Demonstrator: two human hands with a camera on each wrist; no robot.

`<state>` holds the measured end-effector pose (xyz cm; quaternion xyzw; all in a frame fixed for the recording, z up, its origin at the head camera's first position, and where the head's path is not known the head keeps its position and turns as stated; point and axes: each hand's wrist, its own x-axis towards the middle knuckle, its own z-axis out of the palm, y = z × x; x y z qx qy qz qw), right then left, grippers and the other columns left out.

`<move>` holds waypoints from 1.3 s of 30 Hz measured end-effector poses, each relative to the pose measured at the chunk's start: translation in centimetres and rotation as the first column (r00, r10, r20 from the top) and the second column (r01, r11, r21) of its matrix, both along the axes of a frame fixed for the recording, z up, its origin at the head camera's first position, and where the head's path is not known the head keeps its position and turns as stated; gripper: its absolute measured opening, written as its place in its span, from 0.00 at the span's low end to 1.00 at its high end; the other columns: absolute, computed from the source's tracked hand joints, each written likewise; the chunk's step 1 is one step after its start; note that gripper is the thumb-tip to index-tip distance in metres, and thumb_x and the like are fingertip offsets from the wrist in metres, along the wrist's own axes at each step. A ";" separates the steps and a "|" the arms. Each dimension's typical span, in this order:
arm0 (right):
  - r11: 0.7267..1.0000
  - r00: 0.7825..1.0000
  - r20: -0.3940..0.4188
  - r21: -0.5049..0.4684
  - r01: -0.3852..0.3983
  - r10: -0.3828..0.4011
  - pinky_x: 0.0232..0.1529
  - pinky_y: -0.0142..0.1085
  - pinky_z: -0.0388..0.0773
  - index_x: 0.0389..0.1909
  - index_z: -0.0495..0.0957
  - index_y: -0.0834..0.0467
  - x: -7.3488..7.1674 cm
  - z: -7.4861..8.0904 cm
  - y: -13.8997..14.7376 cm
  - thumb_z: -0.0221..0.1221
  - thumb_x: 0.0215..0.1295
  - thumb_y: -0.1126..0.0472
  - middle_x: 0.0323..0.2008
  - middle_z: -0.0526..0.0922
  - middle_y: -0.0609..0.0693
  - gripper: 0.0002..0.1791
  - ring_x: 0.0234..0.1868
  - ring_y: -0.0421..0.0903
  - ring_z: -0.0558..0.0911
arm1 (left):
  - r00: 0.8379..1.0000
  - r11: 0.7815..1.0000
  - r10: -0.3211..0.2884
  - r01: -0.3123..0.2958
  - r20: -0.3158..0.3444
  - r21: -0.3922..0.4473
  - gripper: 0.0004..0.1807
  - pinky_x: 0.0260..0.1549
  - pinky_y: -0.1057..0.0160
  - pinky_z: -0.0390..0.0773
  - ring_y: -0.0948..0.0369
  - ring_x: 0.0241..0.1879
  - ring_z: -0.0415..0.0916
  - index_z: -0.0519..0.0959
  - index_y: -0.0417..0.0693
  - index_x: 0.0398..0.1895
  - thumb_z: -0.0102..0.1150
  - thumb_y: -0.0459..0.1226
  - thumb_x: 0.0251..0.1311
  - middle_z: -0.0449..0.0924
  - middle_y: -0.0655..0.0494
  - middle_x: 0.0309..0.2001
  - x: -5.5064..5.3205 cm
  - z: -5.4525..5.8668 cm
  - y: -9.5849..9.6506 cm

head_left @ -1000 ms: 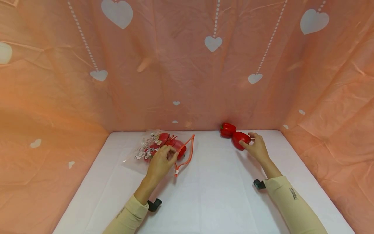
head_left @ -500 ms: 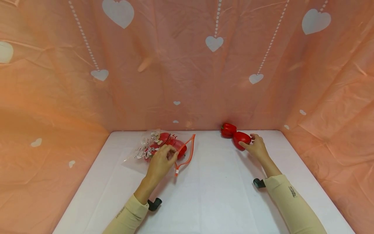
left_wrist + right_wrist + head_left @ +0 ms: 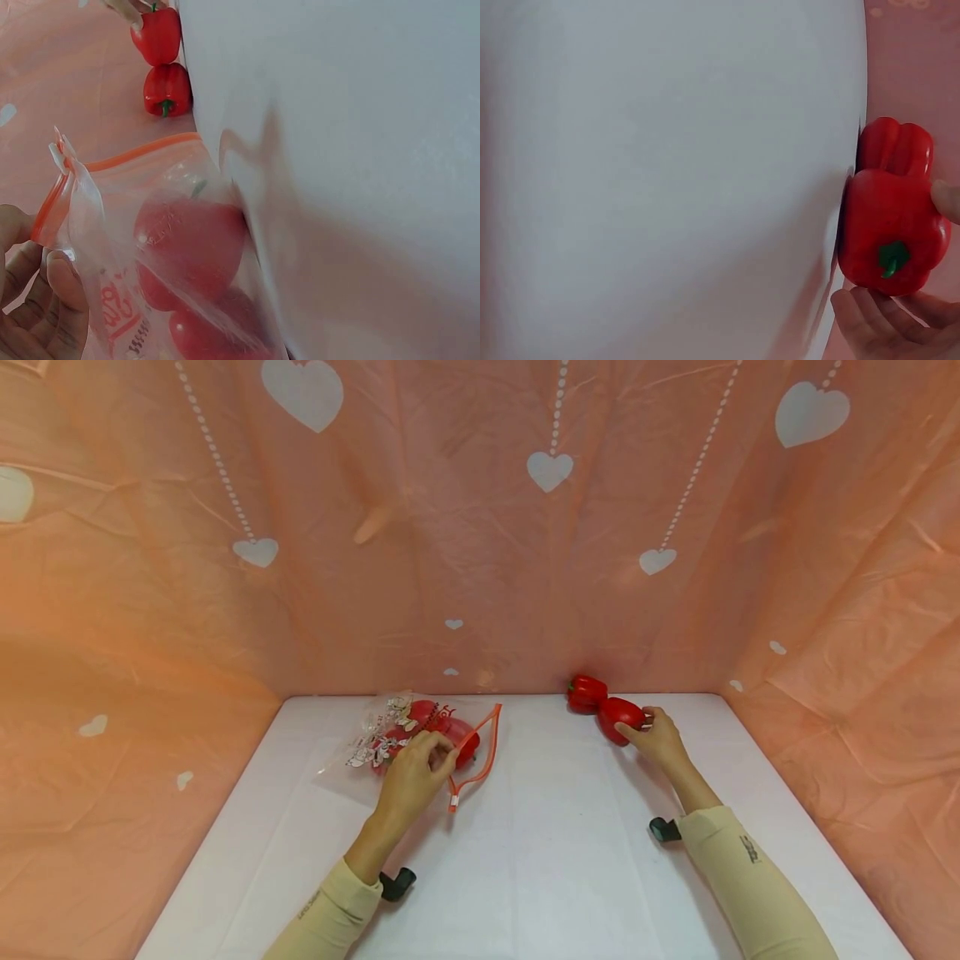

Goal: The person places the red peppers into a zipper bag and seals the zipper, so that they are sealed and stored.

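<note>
In the head view my left hand (image 3: 416,777) pinches the orange zip edge (image 3: 491,747) of a clear zip bag (image 3: 345,764) with printed figures. The bag's mouth gapes to the right, and several red bell peppers (image 3: 191,240) show through its plastic in the left wrist view. At the right, my right hand (image 3: 660,739) holds a red bell pepper (image 3: 619,720) on the table, thumb on one side and fingers on the other. Its green stem (image 3: 892,259) shows in the right wrist view. Another red bell pepper (image 3: 587,693) lies against it, farther back.
A white table (image 3: 555,860) carries everything. Behind it and along both sides hangs an orange-pink sheet (image 3: 495,577) printed with white hearts. Dark wrist cameras (image 3: 397,884) stick out inward from both cuffs.
My right hand's fingers have closed in around the near bell pepper. The left hand and the bag have stayed in place.
</note>
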<state>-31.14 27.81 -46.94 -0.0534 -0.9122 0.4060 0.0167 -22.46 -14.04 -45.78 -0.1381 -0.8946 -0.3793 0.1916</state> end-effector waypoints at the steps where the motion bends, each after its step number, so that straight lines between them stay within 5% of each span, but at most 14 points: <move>1: 1.000 1.000 0.006 -0.003 0.000 0.000 0.66 0.60 0.76 0.76 0.54 0.78 0.0 0.0 0.0 0.64 0.76 0.53 0.67 0.70 0.78 0.45 0.66 0.72 0.74 | 1.000 1.000 0.000 0.000 0.002 0.000 0.03 0.31 0.64 0.78 0.61 0.32 0.74 0.86 0.48 0.40 0.72 0.34 0.68 0.78 0.59 0.34 0.0 0.0 0.0; 14: 0.998 1.000 0.008 -0.060 0.015 -0.015 0.65 0.57 0.79 0.76 0.59 0.73 1.2 0.1 -0.6 0.66 0.75 0.51 0.67 0.72 0.74 0.43 0.66 0.69 0.75 | 1.000 1.000 0.003 -0.003 0.018 -0.004 0.03 0.33 0.63 0.79 0.61 0.33 0.74 0.86 0.48 0.41 0.71 0.35 0.69 0.79 0.58 0.35 0.0 -0.1 0.0; 39: 0.985 0.989 -0.044 -0.089 -0.148 0.144 0.61 0.56 0.82 0.75 0.65 0.66 3.4 0.7 -6.1 0.70 0.72 0.52 0.67 0.76 0.68 0.40 0.66 0.66 0.78 | 0.999 1.000 -0.006 0.006 -0.038 -0.010 0.05 0.31 0.63 0.76 0.62 0.32 0.74 0.85 0.48 0.38 0.74 0.34 0.66 0.78 0.59 0.33 0.0 0.1 0.0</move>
